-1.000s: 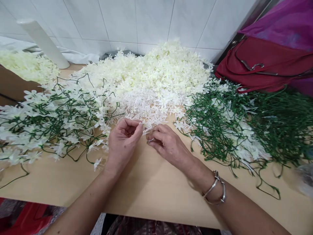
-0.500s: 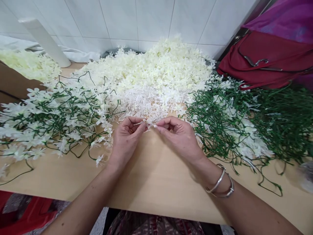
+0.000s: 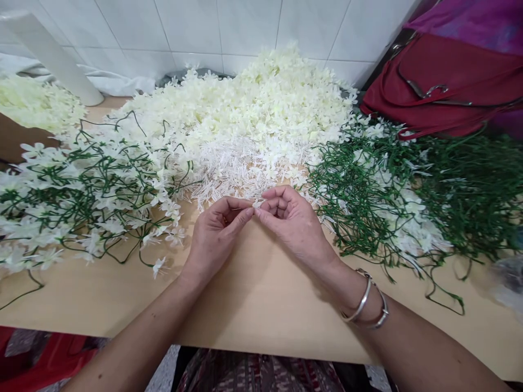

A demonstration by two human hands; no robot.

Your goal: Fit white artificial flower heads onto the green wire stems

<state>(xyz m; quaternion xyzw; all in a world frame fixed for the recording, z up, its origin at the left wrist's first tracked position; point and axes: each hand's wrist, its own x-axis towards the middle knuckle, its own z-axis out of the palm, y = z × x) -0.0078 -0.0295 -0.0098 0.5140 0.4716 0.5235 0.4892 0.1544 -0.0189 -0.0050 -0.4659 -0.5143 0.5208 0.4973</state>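
Observation:
Between my fingertips is a small white artificial flower (image 3: 258, 203), partly hidden by the fingers. My left hand (image 3: 218, 231) is closed in a pinch at its left side, thumb against forefinger. From the right, my right hand (image 3: 296, 226) pinches the same small piece, its fingertips touching or nearly touching the left ones. Just beyond both hands lies a spread of thin white stamens (image 3: 229, 163). Behind that rises a heap of loose cream-white petals (image 3: 269, 103).
White flowers on green stems (image 3: 102, 190) are piled at left. Green stems (image 3: 359, 201) tangled with white flowers lie at right, beside a red bag (image 3: 445, 87). A white roll (image 3: 53, 60) leans at the back left, near the tiled wall (image 3: 249, 27). The wooden table (image 3: 245, 310) carries everything.
My right hand came up to meet the left, bringing a small white piece. The fingertips of both hands have now closed together around the flower. The piles look unchanged.

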